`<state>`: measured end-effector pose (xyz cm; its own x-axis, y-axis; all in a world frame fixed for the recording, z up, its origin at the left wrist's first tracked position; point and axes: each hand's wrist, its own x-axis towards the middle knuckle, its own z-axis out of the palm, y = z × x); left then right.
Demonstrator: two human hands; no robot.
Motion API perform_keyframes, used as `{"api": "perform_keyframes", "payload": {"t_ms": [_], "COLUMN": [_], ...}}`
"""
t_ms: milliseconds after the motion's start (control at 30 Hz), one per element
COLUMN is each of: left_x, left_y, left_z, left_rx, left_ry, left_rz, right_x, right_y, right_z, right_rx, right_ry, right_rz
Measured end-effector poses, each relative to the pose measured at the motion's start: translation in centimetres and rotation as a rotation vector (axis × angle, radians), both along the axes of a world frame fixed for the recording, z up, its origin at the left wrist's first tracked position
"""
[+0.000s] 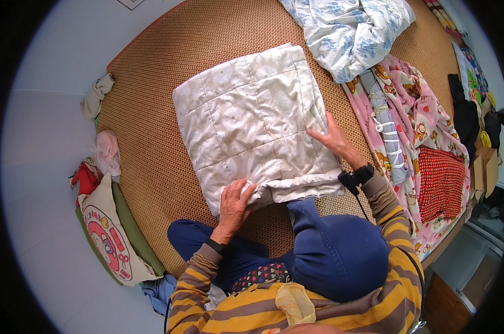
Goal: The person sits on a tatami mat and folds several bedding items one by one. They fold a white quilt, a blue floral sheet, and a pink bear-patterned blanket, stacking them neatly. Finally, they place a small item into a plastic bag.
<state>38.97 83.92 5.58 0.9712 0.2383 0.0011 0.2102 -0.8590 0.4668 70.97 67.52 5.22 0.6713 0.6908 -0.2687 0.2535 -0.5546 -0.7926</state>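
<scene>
A folded white quilted blanket (243, 112) with stitched squares lies on the woven mat in front of my crossed legs. My left hand (234, 204) is at its near edge, the fingers on top and bunching the fabric near the lower left. At the right side my right hand (336, 141) touches the blanket's edge, thumb on the top face and apart from the fingers, which lie along the side. The near right part of the blanket shows a folded, layered rim beside my knee (339, 254). What lies under the blanket is hidden.
A woven mat (151, 125) covers the bed. Rumpled blue-and-white bedding (352, 37) lies at the far right. Nearer is a pink printed blanket (431, 112) bearing a tied grey roll (387, 133) and red patterned cloth (441, 183). A printed cushion (110, 238) leans by the left wall.
</scene>
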Motion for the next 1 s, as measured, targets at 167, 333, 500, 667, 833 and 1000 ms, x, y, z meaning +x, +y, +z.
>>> {"api": "perform_keyframes", "payload": {"t_ms": [167,333,500,667,833,1000], "left_x": [0.3,5.1,14.1,14.4,3.5,-8.7], "left_y": [-0.3,-1.7,0.7,7.6,15.3,17.8], "left_z": [-1.2,0.5,1.7,3.2,6.5,12.1], "left_rx": [-0.138,-0.712,-1.177,-1.673,-1.789,-1.521], "left_ry": [-0.036,-0.122,-0.232,-0.302,-0.551,-1.295], "left_rz": [0.068,0.289,0.482,0.773,0.786,0.68], "right_x": [-1.2,-1.6,-4.5,-5.8,-5.2,-7.3], "right_y": [-1.2,0.9,6.1,9.3,9.7,12.1], "right_z": [-1.0,1.3,6.1,7.5,3.9,0.2], "right_rx": [-0.043,0.05,0.079,0.33,0.195,0.17], "right_ry": [0.219,0.27,0.125,0.259,0.633,0.295], "right_rz": [-0.018,-0.007,0.522,0.699,0.226,0.243]}}
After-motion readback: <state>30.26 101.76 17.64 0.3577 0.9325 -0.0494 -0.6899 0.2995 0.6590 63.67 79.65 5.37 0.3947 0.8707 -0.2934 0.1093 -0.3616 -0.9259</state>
